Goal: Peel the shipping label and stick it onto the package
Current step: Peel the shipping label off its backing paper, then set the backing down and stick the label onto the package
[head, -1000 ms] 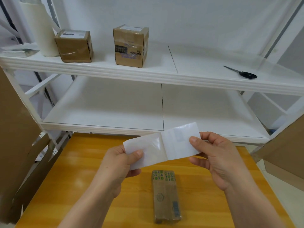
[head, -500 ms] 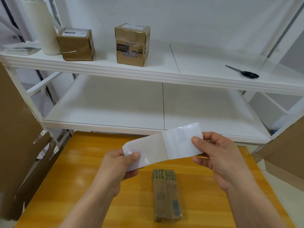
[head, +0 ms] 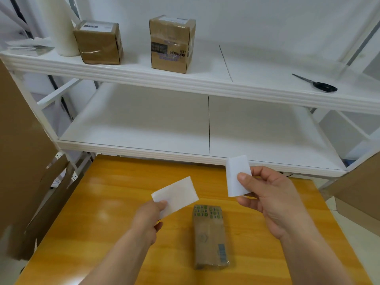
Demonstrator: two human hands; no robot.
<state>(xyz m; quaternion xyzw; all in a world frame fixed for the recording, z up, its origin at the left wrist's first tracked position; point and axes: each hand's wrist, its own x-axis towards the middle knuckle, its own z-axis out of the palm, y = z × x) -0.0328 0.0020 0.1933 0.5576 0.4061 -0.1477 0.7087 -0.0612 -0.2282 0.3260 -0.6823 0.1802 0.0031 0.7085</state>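
Label stock in two white pieces, well apart. Left sheet (head: 176, 194) pinched at its near corner by L hand (head: 147, 221); right sheet (head: 236, 173) pinched upright btw thumb & fingers of R hand (head: 273, 202). Sticker vs backing: can't tell, both plain white. Package (head: 208, 237) flat on wooden table (head: 102, 223), below & between both hands, untouched. Behind: shelf (head: 185, 81) w/ squat box (head: 98, 44), tall box (head: 171, 44), scissors (head: 320, 85).
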